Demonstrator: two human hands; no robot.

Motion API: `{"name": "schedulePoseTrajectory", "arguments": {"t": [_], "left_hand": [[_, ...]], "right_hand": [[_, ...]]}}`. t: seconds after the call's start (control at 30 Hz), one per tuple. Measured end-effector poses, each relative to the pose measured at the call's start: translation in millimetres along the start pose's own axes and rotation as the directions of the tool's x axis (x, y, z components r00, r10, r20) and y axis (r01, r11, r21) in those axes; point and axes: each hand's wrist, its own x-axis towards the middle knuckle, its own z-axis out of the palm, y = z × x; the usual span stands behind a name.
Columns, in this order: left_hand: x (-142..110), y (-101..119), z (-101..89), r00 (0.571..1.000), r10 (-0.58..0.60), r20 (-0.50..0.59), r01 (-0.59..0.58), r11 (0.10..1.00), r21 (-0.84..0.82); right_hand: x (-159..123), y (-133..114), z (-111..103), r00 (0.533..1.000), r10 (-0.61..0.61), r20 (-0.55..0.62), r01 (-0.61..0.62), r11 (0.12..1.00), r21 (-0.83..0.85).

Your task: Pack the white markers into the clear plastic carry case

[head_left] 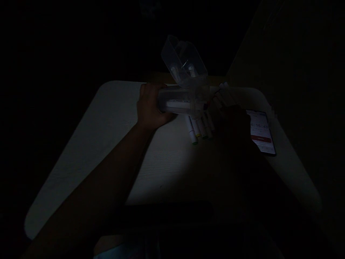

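Observation:
My left hand [150, 107] is wrapped round the base of a clear plastic case [175, 92], which lies on its side with its mouth to the right. Its hinged lid [185, 61] stands open above it. At least one white marker [179, 104] is inside. Several markers [192, 131] with coloured ends lie in front of the case's mouth. More markers [221, 96] are near my right hand [234, 120], which is in deep shadow just right of the case. The fingers of that hand are too dark to make out, as is anything in them.
The pale table [105, 144] has rounded corners and dim light on its left side. Right of my right hand lies a phone [261, 133] with its screen lit. Beyond the table's edges nearly everything is black.

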Motion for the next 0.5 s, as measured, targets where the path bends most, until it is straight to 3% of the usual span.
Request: {"name": "schedulePoseTrajectory", "arguments": {"t": [0.27, 0.5], "left_hand": [[0, -2, 0.4, 1.000, 0.007, 0.019, -0.007, 1.000, -0.001], [1, 2, 0.9, 1.000, 0.000, -0.007, 0.000, 1.000, 0.006]], "right_hand": [[-3, -5, -2, 0.999, -0.027, 0.020, 0.026, 0.999, 0.025], [2, 3, 9, 0.994, -0.025, -0.110, 0.048, 0.977, 0.209]]}}
